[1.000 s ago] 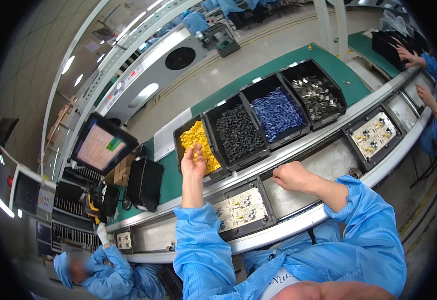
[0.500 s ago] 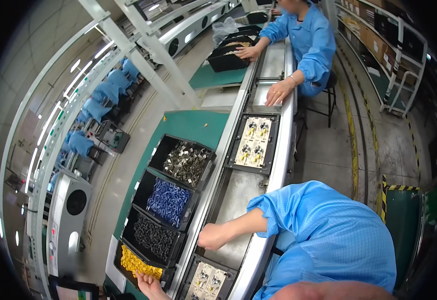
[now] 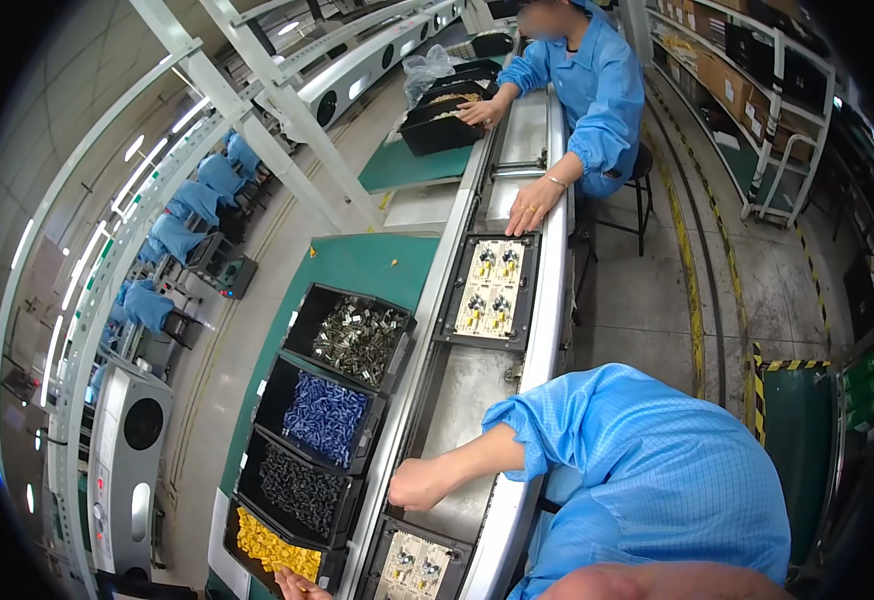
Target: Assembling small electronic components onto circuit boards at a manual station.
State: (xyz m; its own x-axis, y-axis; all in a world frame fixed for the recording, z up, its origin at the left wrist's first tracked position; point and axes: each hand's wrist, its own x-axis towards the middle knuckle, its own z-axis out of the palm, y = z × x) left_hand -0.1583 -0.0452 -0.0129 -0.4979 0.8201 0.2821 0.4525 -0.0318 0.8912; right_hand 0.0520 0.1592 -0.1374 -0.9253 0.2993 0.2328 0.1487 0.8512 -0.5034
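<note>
My left hand (image 3: pixel 300 586) is at the near rim of the bin of yellow components (image 3: pixel 275 545), partly cut off by the lower picture edge. Its fingers are bent together; anything between them is too small to make out. My right hand (image 3: pixel 419 485) is closed in a fist above the conveyor line (image 3: pixel 467 415), and what it may hold is hidden. Just below it on the line lies a black tray (image 3: pixel 460 548) with a pale circuit board (image 3: pixel 412 572) carrying black and yellow parts.
Beyond the yellow parts stand bins of black parts (image 3: pixel 302 492), blue parts (image 3: pixel 327 415) and metal parts (image 3: pixel 357 340) on a green mat (image 3: pixel 382 262). Another tray of boards (image 3: pixel 489 290) sits farther up the line, touched by a co-worker's hand (image 3: pixel 535 207).
My left hand has drawn back from the yellow components toward the lower edge. My right fist stays over the line. The co-worker's hand has come down to the far tray.
</note>
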